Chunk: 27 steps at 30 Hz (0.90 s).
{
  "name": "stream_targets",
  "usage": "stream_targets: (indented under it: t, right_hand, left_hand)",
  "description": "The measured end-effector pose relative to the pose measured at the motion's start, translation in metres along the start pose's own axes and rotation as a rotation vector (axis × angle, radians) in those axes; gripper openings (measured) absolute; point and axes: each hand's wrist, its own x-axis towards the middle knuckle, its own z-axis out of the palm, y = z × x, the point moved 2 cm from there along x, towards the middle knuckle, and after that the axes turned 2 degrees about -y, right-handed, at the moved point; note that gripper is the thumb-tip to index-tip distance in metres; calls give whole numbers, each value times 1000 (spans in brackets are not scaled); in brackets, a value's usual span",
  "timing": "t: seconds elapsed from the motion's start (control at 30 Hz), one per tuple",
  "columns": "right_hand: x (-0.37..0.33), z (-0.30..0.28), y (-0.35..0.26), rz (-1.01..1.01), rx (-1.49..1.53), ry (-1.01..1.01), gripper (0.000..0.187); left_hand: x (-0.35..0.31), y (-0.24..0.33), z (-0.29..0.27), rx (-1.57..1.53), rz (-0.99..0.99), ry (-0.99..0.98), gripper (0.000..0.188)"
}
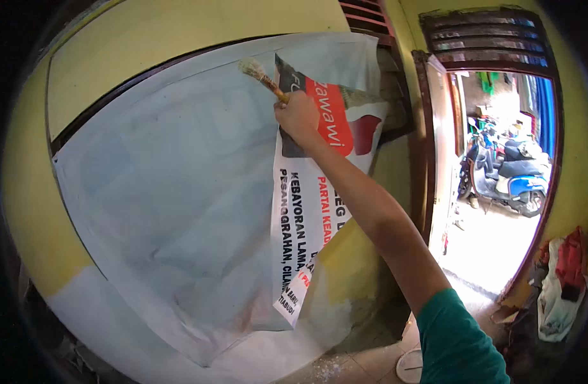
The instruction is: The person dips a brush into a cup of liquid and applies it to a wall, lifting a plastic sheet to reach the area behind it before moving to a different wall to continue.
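Note:
My right hand (298, 120) is closed round the handle of a paintbrush (263, 78), whose pale, worn bristles point up and to the left. Behind it a large plastic banner (166, 198) hangs over the wall, its plain whitish back facing me. Along its right side the banner is folded over, and this flap (294, 224) shows red, black and white print. The hand is in front of the upper part of the flap; whether it touches the sheet I cannot tell. My left hand is out of view.
Yellow wall (179, 29) shows above the banner, with whitish paint (89, 307) at lower left. On the right, an open doorway (428, 153) leads to a bright space with a blue scooter (524, 185). Clothes (565, 275) hang beside it. A round white object (409, 366) lies on the floor.

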Motion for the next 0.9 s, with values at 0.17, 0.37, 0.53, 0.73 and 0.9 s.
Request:
stream_targets:
  t: [0.17,0.37,0.53,0.73,0.9]
  right_hand:
    - [-38,-1,19,-11,-9,-54,22]
    - [-35,-15,62,76,-130,63,20]
    - [-28,-34,82,45,-165,237,18]
    - [27,-98,131,-165,-171,251,24]
    - [69,-95,129,50,-199,468,25]
  left_hand:
    - [1,-3,-18,55,-55,-54,91]
    - [7,-16,-51,136,-103,-173,85]
    - [8,-30,-64,171,-118,-212,80]
    - [9,-29,-64,198,-125,-279,75]
    - [20,-44,-32,240,30,-257,86]
